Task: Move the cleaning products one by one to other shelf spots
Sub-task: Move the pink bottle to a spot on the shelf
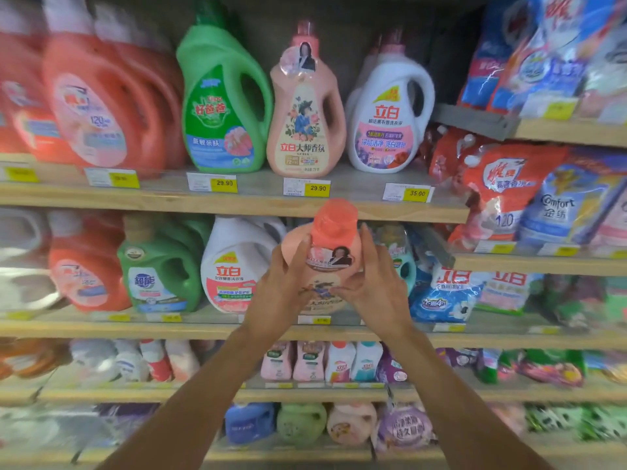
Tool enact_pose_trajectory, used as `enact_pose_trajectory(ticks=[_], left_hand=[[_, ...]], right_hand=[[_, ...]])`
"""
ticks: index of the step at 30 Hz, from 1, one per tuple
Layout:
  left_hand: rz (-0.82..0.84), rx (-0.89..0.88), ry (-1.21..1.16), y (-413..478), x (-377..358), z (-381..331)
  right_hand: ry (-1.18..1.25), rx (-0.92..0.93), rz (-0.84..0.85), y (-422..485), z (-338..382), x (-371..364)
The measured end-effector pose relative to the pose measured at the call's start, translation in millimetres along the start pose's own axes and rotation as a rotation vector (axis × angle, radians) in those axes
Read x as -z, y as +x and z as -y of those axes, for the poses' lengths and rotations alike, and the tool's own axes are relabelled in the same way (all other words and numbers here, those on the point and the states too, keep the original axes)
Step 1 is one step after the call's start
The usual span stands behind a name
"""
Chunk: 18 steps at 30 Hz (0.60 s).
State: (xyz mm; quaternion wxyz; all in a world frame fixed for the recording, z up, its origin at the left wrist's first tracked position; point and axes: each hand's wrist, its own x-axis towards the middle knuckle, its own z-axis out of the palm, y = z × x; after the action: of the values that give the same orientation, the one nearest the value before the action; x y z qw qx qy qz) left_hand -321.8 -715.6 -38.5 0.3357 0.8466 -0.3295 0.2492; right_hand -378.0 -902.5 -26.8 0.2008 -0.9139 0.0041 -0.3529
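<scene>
**Counts.** 2 hands, 1 held pink bottle (pixel 334 232). Left hand (pixel 283 293) is on the bottle's left side, fingers curled round it. Right hand (pixel 376 290) grips the right side, forefinger lying up beside the cap. Cap is on. Body is opaque, so contents cannot be judged.

**Position.** The held pink bottle is off the shelves, in front of the rack. Its cap overlaps the front edge of the wooden shelf board (pixel 237 201) above it.

**Above held bottle.**
- Directly above: 1 matching pink bottle (pixel 305 113) on that board, w/ a 29.90 tag (pixel 307 188).
- Above-left: 1 green bottle (pixel 224 106) w/ a second 29.90 tag (pixel 212 182).
- Above-right: 1 white bottle (pixel 390 113) w/ a 35.00 tag (pixel 407 192). Another appears to stand behind it.
- Far above-left: approx. 3 orange bottles (pixel 101 106), blurred, count uncertain.
- Legible tags: 3.

**Left of held bottle, same level.** 1 pink-label bottle (pixel 234 266) just beside the left hand, then a second green bottle (pixel 163 273), then a lone orange bottle (pixel 84 266).

**Right of held bottle.** Blue-white refill bags (pixel 448 293), no. unclear. Higher on the right, a Comfort bag (pixel 570 205) sits among other pouches.

**Below held bottle.** A row of small bottles (pixel 339 362), approx. 5, blurred.

**Premises.** Shop racking w/ wood-faced boards and a grey back panel (pixel 356 15). Yellow price labels run along the edges.
</scene>
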Motion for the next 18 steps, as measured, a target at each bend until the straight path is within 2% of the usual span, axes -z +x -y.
enact_pose_trajectory(ticks=[10,18], left_hand=[[-0.05,0.05,-0.022,9.4,114.3,-91.7],[-0.093,0.025,0.015,47.7,163.8,-105.2]], right_hand=[[-0.014,0.092,0.007,16.4,78.0,121.3],[-0.045,0.119,-0.033,55.9,115.8,160.5]])
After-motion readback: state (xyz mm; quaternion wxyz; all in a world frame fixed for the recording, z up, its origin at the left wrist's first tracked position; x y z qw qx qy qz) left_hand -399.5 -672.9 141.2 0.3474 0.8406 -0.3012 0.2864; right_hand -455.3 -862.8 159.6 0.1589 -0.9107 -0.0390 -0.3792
